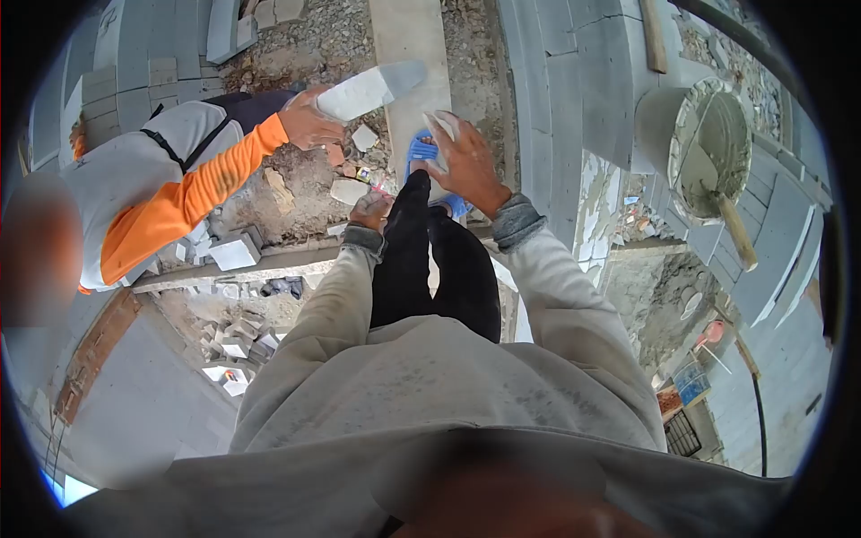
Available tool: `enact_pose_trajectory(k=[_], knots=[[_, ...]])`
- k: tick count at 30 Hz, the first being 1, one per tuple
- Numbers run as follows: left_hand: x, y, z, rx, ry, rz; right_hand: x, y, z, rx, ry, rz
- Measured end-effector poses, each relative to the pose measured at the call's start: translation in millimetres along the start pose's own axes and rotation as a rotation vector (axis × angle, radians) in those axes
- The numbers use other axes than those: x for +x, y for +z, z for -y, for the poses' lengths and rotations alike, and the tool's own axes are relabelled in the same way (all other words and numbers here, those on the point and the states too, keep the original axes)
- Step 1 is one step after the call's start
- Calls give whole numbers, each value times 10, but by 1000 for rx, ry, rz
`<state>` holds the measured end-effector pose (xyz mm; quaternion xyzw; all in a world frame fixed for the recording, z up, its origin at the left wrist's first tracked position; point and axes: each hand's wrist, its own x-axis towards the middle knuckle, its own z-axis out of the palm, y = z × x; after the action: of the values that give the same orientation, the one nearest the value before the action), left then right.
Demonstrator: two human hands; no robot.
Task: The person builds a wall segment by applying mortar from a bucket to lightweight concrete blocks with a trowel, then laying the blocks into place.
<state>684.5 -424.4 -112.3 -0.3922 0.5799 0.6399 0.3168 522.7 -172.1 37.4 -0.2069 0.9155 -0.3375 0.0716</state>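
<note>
My right hand (471, 166) is raised over the concrete beam, its fingers apart and bent, with pale dust on the fingertips. It holds nothing that I can see. My left hand (369, 212) hangs low beside my leg, fingers loosely bent and partly hidden, and nothing shows in it. A co-worker's hand (311, 120), in an orange sleeve, grips a light grey block (363, 91) at its left end. The block's far end is over the beam (408, 36), a short way from my right fingertips and apart from them.
A mortar bucket (674, 148) with a wooden-handled tool (737, 235) stands on the block wall at right. Broken blocks (238, 339) and rubble lie at lower left. My blue sandals (421, 148) are on the beam. The co-worker (134, 179) leans in from the left.
</note>
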Motion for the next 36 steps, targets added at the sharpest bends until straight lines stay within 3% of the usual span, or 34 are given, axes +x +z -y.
enact_pose_trajectory(k=[3, 6, 9, 13, 17, 19, 21, 22, 24, 25, 28, 31, 35, 36], knots=[[293, -494, 270, -103, 64, -66, 941, 450, 342, -268, -469, -27], [234, -658, 167, -104, -91, -176, 1590, 1062, 138, -573, -534, -162], [211, -704, 119, -170, -48, -179, 1749, 1208, 38, -582, -379, 143], [470, -737, 80, -94, -37, -206, 1669, 1000, -119, -626, -357, 122], [895, -828, -54, 344, 230, -157, 1312, 710, -543, -425, -133, 140], [1090, -640, -768, 700, 232, -17, 1042, 507, -876, -374, 33, 192], [1703, -590, -816, 887, 560, -9, 757, 316, -1173, -364, 230, 266], [2226, -582, -773, 914, 547, 30, 685, 283, -1236, -361, 275, 251], [2471, -185, -1184, 1032, 724, 3, 568, 279, -1324, -349, 371, 211], [2266, 190, -1756, 1112, 922, -65, 535, 300, -1395, -307, 382, 167], [2693, 572, -2243, 1430, 924, 172, 351, 288, -1586, -122, 421, 119], [2915, 939, -2459, 1438, 996, 531, -99, 226, -1742, -115, 433, 141], [2949, 1531, -2142, 1578, 1051, 817, -931, 240, -1856, -18, 477, 97], [3004, 1625, -1927, 1504, 986, 847, -1156, 363, -1890, 11, 524, 85]])
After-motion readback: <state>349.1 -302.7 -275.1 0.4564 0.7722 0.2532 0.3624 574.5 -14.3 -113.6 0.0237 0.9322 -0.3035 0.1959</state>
